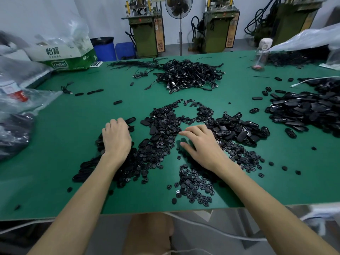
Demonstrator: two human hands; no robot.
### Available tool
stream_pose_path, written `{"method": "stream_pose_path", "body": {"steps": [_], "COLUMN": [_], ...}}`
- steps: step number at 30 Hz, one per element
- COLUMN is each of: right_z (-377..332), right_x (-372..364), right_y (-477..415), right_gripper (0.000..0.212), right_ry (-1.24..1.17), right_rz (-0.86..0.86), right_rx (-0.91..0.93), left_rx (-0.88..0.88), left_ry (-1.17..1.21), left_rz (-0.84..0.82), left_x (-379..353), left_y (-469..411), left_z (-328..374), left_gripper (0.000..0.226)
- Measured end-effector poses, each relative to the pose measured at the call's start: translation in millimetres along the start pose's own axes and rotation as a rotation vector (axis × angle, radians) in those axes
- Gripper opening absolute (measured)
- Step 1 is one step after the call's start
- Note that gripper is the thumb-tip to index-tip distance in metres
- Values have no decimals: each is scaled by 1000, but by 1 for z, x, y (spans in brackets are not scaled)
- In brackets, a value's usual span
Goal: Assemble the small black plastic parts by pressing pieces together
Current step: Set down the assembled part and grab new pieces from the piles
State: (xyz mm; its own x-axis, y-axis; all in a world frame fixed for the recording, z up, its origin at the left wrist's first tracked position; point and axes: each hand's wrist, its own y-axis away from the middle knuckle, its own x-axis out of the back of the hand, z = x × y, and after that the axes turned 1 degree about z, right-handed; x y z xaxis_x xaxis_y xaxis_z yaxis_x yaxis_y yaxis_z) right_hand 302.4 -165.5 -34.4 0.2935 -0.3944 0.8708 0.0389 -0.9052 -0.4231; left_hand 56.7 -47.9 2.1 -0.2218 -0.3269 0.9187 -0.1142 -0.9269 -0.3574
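Observation:
Small round black plastic discs (195, 183) lie scattered over the green table (73, 111) in front of me, mixed with black oval shells (239, 130). My left hand (116, 138) rests palm down on the left part of the scatter, its fingers curled over oval pieces; whether it grips one is hidden. My right hand (200, 144) lies flat over the discs at the middle, fingers spread and pointing left, nothing visibly held.
A big heap of oval shells (309, 109) sits at the right. A tangle of black cables (189, 74) lies at the back middle. Plastic bags (16, 107) and a green-white carton (66, 54) crowd the left; a clear bottle (262, 54) stands back right.

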Motion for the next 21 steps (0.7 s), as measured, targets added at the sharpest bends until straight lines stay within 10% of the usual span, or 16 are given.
{"method": "stream_pose_path", "body": {"steps": [11, 21], "right_z": [-22, -41], "right_x": [-1, -18], "right_y": [-24, -37], "right_gripper": [35, 19], "right_ry": [3, -37], "right_rz": [-60, -84], "right_rx": [-123, -179], "left_rx": [256, 402], "left_ry": [1320, 1518], "left_rz": [-189, -195], "left_x": [8, 3], "left_y": [40, 54], "left_z": [82, 86], "left_gripper": [19, 16]}}
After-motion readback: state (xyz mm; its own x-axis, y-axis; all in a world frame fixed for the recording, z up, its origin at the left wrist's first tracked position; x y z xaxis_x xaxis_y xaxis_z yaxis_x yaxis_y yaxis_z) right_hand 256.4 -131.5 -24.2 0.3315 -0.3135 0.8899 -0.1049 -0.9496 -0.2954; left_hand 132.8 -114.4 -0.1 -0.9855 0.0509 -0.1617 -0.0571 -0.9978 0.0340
